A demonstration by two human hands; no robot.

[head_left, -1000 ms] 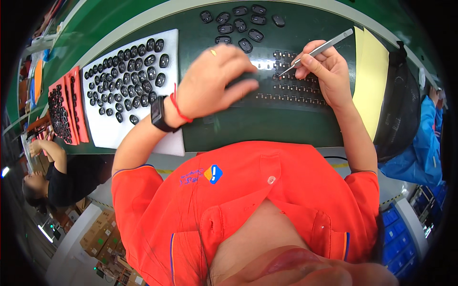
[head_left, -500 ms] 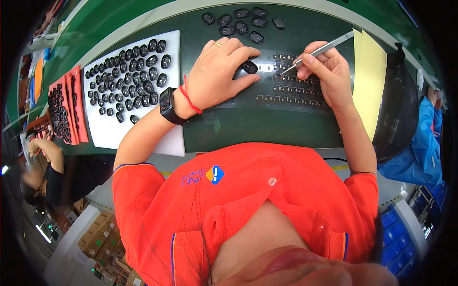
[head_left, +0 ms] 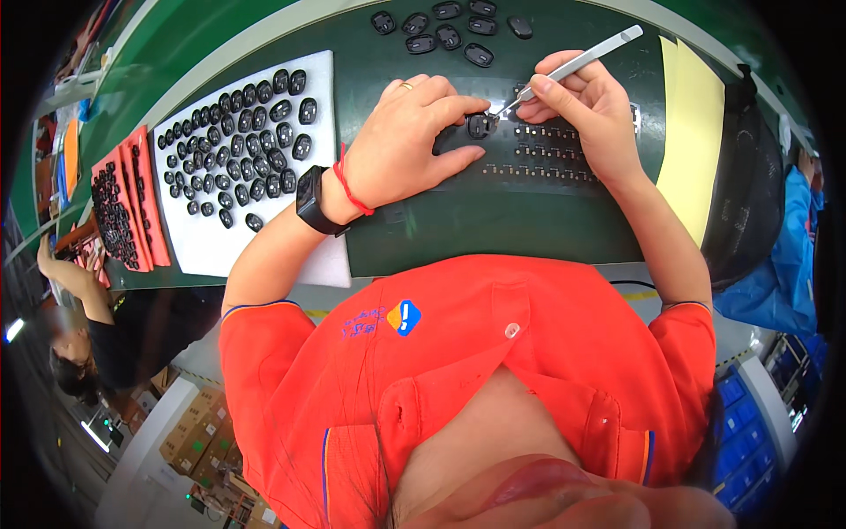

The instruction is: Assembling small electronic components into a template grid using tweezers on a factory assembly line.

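Between the index finger and thumb of my left hand (head_left: 404, 132) is a small black oval plastic housing (head_left: 477, 127), its hollow side up, held near the table top. My right hand (head_left: 586, 110) pinches a pair of silver tweezers (head_left: 590, 56). Their tips reach the right edge of the housing, where a small shiny piece shows; I cannot make out whether they grip it. Below the right hand, small electronic parts (head_left: 548, 152) lie in several rows on a clear sheet on the green table.
Several more black housings (head_left: 448, 35) lie at the table's far side. On the left, a white foam sheet (head_left: 203, 251) carries many black housings, beside red trays (head_left: 144, 203). Yellow sheets (head_left: 692, 141) and a black bag (head_left: 745, 194) lie right. A co-worker (head_left: 84, 309) sits far left.
My right hand has brought the tweezer tips from the rows of small parts left to the housing. The housing has shifted slightly right and turned, still in my left hand.
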